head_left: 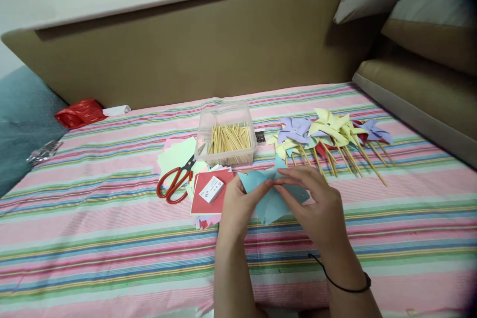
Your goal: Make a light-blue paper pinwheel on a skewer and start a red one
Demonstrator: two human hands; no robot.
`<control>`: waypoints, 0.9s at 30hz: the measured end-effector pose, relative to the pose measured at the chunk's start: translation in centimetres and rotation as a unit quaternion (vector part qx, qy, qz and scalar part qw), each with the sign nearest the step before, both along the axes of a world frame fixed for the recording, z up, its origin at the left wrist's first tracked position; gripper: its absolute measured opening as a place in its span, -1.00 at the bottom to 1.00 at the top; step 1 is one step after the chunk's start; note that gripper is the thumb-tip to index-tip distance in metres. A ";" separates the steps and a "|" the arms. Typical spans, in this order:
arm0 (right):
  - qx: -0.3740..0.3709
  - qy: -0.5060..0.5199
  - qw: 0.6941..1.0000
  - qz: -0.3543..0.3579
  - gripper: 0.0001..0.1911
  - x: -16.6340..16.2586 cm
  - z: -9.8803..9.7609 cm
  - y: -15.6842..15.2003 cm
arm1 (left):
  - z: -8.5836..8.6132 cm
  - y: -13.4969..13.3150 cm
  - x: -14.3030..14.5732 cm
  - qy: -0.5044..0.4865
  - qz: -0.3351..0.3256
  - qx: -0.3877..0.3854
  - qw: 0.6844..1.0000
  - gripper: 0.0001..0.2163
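One blue paper sheet pinched by both hands, left hand and right hand, fingertips closed on it.

Striped bed sheet bearing, left to right: red bag and white tube at the far edge; foil packet; red scissors on pale paper; stack of coloured paper; clear box of sticks; row of finished pinwheels.
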State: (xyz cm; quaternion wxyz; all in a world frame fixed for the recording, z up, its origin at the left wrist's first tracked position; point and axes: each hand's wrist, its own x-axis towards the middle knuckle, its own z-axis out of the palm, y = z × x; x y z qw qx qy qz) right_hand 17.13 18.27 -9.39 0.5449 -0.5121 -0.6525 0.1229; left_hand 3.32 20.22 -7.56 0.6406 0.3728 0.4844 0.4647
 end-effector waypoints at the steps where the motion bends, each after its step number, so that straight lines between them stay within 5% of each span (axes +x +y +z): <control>1: -0.013 0.018 1.000 -0.001 -0.81 0.0 0.1 -0.1 | -0.1 0.0 0.0 0.007 0.012 0.003 1.000 -0.80; 4: -0.055 0.102 0.993 -0.025 -0.82 0.0 0.3 -0.2 | -0.3 0.1 0.0 0.036 0.034 0.006 0.999 -0.82; 7: -0.112 0.187 0.976 -0.030 -0.58 0.2 0.4 -0.2 | -0.3 0.1 -0.3 0.046 0.010 -0.002 0.999 -0.81; 13: -0.266 0.322 0.906 0.066 -0.17 0.4 0.1 -0.1 | -0.4 0.0 -1.0 0.067 -0.066 -0.006 0.996 -0.79; 27: -0.287 0.357 0.889 0.010 -0.17 0.3 0.3 0.1 | -0.2 0.0 -0.8 0.101 -0.096 -0.003 0.990 -0.77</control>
